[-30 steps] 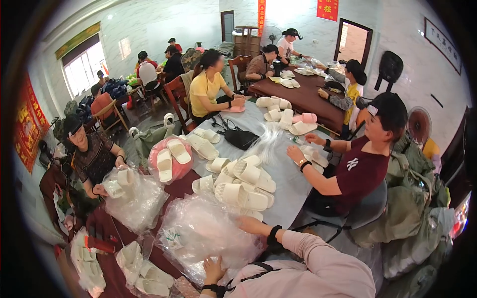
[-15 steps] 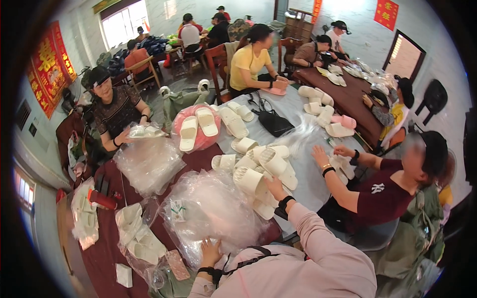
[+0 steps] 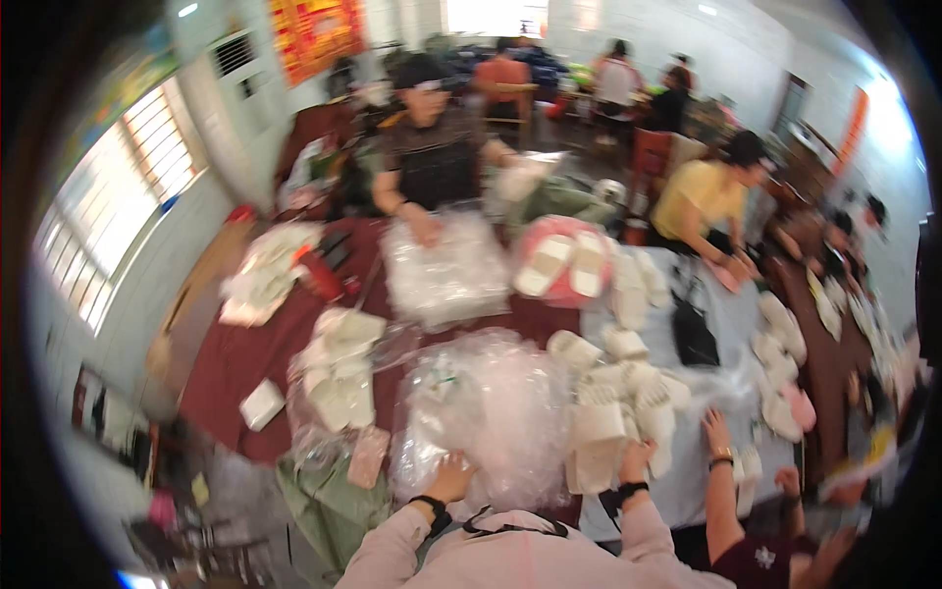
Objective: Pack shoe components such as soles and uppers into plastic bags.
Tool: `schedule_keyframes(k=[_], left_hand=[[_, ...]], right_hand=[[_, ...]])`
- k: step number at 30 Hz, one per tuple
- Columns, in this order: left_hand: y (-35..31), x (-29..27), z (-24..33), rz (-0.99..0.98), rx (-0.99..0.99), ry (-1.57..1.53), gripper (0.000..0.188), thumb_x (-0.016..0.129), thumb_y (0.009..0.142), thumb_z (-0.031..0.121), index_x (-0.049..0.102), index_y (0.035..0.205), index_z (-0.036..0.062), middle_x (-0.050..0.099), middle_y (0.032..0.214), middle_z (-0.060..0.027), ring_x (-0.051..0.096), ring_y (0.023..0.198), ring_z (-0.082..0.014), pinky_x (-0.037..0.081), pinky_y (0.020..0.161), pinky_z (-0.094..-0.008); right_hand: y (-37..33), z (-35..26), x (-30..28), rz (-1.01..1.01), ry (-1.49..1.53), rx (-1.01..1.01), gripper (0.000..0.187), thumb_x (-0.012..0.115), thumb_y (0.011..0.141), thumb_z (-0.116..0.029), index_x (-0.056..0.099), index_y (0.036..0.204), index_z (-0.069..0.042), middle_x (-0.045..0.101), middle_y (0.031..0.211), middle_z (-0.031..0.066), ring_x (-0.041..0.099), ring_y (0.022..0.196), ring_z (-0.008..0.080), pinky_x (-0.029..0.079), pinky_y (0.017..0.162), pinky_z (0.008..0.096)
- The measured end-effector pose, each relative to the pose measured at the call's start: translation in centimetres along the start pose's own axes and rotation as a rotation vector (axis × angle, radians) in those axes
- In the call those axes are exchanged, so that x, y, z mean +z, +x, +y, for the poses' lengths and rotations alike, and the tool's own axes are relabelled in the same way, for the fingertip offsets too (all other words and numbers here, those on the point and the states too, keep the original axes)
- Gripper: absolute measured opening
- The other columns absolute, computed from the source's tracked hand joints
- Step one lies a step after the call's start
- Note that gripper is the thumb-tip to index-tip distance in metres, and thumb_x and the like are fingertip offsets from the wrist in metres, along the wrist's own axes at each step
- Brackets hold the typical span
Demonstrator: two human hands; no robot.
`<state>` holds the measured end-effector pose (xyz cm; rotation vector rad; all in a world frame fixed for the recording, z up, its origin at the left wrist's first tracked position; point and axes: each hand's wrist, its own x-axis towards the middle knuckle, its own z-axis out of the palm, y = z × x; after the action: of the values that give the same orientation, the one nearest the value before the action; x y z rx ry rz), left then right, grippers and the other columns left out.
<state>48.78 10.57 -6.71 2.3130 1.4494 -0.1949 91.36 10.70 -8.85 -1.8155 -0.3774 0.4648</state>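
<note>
My left hand [image 3: 453,478] lies on the near edge of a heap of clear plastic bags [image 3: 510,393], its fingers stretched over the film, somewhat blurred. On the right, my right hand [image 3: 638,459] grips the edge of a cream slipper [image 3: 597,417] at the near side of a pile of similar slippers [image 3: 648,378]. The pile lies beside the bags, on a pale cloth [image 3: 702,393]. Motion smears the whole picture, so the right fingertips are partly unclear.
Bagged slippers [image 3: 339,378], a pink packet [image 3: 367,457], a white box [image 3: 262,404] and a red tape dispenser [image 3: 319,275] lie to the left. Across the table a person's hand [image 3: 424,228] touches another bag stack [image 3: 446,275]. A co-worker's hand [image 3: 717,432] is close on my right.
My view has swung left, shifting the scene rightward. My right hand stays at the slippers, my left on the bags. The person across has put a hand on the far bag stack.
</note>
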Motion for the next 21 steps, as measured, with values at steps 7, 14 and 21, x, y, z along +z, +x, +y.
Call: schedule_keyframes(k=[7, 14, 21], left_hand=[[-2.3, 0.7, -0.4, 0.056, -0.120, -0.036, 0.044, 0.049, 0.078, 0.011, 0.048, 0.122, 0.0137, 0.030, 0.134, -0.0275, 0.028, 0.126, -0.0391, 0.026, 0.101, -0.0503], [-1.9, 1.5, 0.5, 0.164, -0.182, -0.136, 0.030, 0.047, 0.083, 0.022, 0.059, 0.109, 0.0135, 0.033, 0.134, -0.0256, 0.033, 0.124, -0.0374, 0.026, 0.102, -0.0454], [-1.0, 1.5, 1.9, 0.143, -0.194, -0.037, 0.034, 0.044, 0.085, 0.025, 0.055, 0.113, 0.0100, 0.032, 0.135, -0.0246, 0.030, 0.126, -0.0366, 0.024, 0.104, -0.0443]], right_hand=[[-0.2, -5.5, 2.1, -0.643, 1.155, 0.452, 0.057, 0.056, 0.082, -0.027, 0.037, 0.124, 0.007, 0.050, 0.119, 0.0186, 0.055, 0.096, 0.0286, 0.046, 0.079, 0.0423], [18.5, 4.5, 4.5, -0.836, -0.643, -0.907, 0.061, 0.056, 0.074, -0.005, 0.033, 0.130, 0.000, 0.053, 0.109, 0.0193, 0.055, 0.088, 0.0284, 0.051, 0.064, 0.0378], [25.3, -2.7, 25.4, -1.310, -0.297, -0.300, 0.056, 0.053, 0.077, -0.009, 0.033, 0.129, -0.006, 0.051, 0.106, 0.0171, 0.053, 0.084, 0.0272, 0.049, 0.060, 0.0366]])
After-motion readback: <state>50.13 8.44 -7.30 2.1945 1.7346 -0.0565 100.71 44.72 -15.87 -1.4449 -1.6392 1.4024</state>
